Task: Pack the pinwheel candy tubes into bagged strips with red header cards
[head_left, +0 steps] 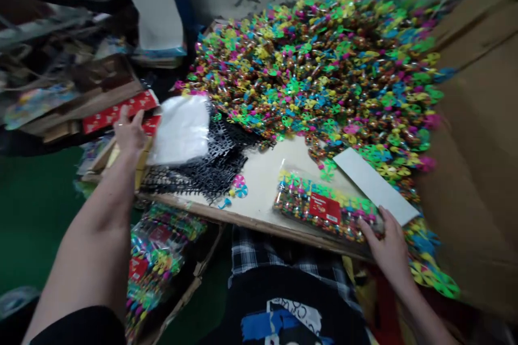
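My left hand (130,132) reaches out to the far left, its fingers apart on red printed cards (121,110) in a stack. My right hand (386,242) is at the right end of a clear plastic bag (297,202), thumb and fingers around that end. Inside the bag stands a row of small candy tubes with coloured pinwheel tops, and a red label is on its front. Beside my right fingers a white card strip (374,186) lies slanted against loose candy tubes. White plastic bags (182,129) lie stacked next to my left hand.
A big heap of pinwheel candy tubes (315,70) covers the back of the table (263,172). Black mesh (194,167) lies at the table's left. Below is an open carton with filled bags (156,253). A tall cardboard wall (477,145) bounds the right side.
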The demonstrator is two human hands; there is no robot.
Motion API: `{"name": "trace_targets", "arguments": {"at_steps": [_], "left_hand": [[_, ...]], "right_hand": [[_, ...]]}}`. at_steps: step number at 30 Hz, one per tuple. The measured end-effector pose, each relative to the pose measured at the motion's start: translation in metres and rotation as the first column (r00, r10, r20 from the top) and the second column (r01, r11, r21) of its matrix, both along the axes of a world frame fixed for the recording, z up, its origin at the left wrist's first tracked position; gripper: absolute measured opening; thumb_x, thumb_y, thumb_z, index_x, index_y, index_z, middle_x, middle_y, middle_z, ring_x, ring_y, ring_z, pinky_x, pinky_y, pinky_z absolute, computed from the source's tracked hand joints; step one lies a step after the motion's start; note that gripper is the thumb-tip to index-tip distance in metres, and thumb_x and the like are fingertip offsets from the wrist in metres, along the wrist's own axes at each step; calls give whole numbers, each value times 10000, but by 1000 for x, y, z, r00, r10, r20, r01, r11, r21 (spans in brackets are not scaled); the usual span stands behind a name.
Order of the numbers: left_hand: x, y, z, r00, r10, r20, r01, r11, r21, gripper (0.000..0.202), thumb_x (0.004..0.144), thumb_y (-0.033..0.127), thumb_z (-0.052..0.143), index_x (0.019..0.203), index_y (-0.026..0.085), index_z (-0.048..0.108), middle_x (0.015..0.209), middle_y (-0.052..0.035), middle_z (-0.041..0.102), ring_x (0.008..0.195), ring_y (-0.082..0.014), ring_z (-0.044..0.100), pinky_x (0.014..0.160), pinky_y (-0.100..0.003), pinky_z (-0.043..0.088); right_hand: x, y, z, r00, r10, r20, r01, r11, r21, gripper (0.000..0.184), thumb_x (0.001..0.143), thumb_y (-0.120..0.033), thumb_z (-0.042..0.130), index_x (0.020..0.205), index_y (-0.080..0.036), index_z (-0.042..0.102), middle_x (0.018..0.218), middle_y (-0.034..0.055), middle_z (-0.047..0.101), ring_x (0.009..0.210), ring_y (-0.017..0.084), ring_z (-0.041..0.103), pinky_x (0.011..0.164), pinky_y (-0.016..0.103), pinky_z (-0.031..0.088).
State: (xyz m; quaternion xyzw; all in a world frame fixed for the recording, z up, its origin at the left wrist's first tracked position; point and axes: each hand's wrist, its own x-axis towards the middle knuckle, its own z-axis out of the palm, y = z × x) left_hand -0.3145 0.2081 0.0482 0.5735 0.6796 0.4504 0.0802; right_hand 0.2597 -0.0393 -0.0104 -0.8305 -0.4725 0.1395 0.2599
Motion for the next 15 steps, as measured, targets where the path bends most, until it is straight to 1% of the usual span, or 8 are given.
{"name": "trace_targets", "arguments": {"at_steps": [2,5,7,9,10,11,13,15], "left_hand": [[15,-6,-2,999,-47,-10,47,996,81,372,671,536,625,602,204,471,845,-93,598,1253,-307,418,751,-418,300],[58,-29,2,996,-23,-86,35,989,140,301,777,491,546,707,199,535,818,-122,589,1315,-349,327,685,-432,257],[98,-56,-1,991,-5,-137,26,988,152,266,849,411,498,909,165,577,912,-119,585,1238,-342,404,724,-449,282],[143,-92,-14,988,-113,-105,125,985,118,277,843,365,517,1001,145,574,921,-91,587,1037,-276,538,783,-443,353],[166,-112,-23,985,-162,-60,168,979,114,277,805,362,555,977,146,582,871,-73,587,909,-235,568,780,-426,391],[188,-133,-33,974,-227,13,227,973,38,288,794,344,567,1008,152,579,890,-69,594,864,-208,570,790,-407,419],[231,-172,-51,925,-308,220,338,935,-110,325,802,314,553,1090,163,548,969,-77,591,874,-186,568,796,-364,458],[269,-202,-65,843,-307,441,433,874,-220,428,799,306,567,1198,173,487,1098,-105,553,930,-185,558,821,-349,478]], "right_hand": [[1,-3,0,973,-133,-189,127,991,-43,992,621,-724,518,1344,-59,379,1310,253,479,1192,354,506,983,500,421],[5,-2,-3,921,-203,-334,179,979,-102,1099,551,-707,598,1379,-52,296,1256,246,529,1128,330,554,944,464,456],[11,2,-5,927,-199,-319,155,975,-157,1091,523,-695,631,1361,-65,331,1231,235,554,1090,324,576,934,457,459],[19,9,-5,943,-168,-289,106,970,-218,1043,516,-676,655,1328,-81,385,1202,221,577,1044,312,601,915,443,470],[23,14,-5,949,-153,-276,83,965,-250,1010,512,-663,671,1305,-92,414,1174,209,595,1012,304,615,895,433,481],[27,18,-5,953,-139,-268,61,958,-279,976,506,-647,690,1280,-105,443,1137,195,617,973,294,630,864,421,497],[32,28,-3,958,-125,-259,37,947,-320,914,487,-611,729,1227,-130,490,1047,165,655,862,273,655,764,392,530],[34,37,-1,961,-108,-256,17,942,-335,858,464,-572,760,1167,-139,530,940,151,679,719,256,659,623,368,536]]}}
